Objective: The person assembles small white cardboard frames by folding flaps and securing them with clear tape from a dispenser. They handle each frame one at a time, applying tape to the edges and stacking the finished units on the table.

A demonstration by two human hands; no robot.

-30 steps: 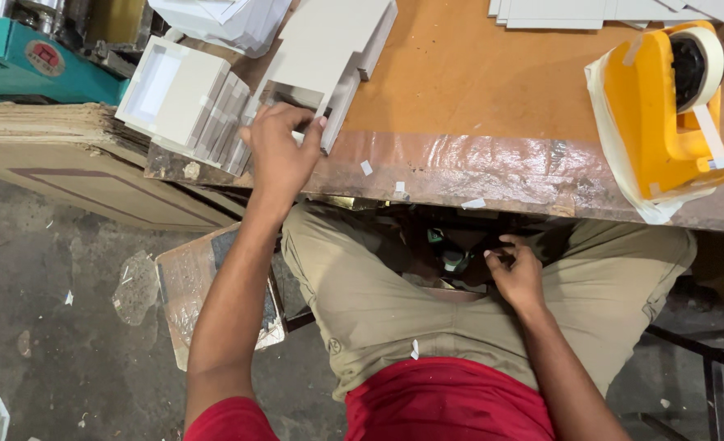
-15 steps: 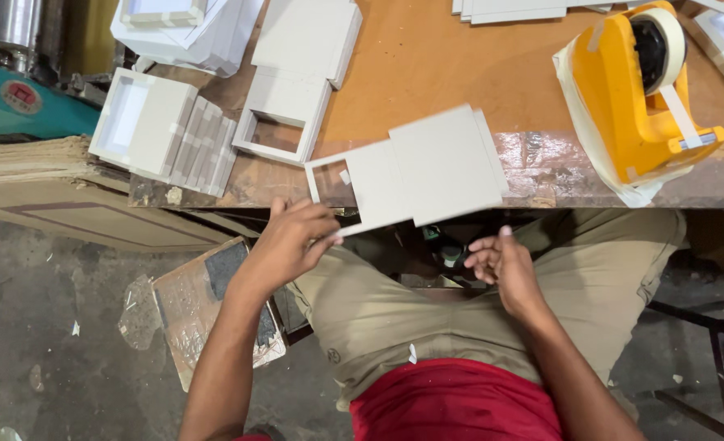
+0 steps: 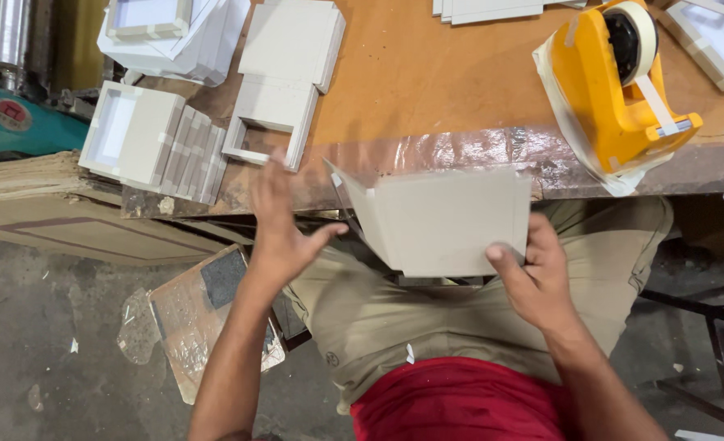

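A grey cardboard sheet (image 3: 447, 220) with one flap folded up is pinched at its lower right corner by the right hand (image 3: 533, 273), just off the bench (image 3: 427, 90) front edge. The left hand (image 3: 280, 224) is held open beside it, touching nothing.

Orange worktable (image 3: 427, 90), grey board stacks (image 3: 290, 49), folded boxes (image 3: 145, 139), yellow tape dispenser (image 3: 611, 90)

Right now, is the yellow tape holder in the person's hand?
No, the yellow tape holder sits on the table, while the right hand holds a grey cardboard piece.
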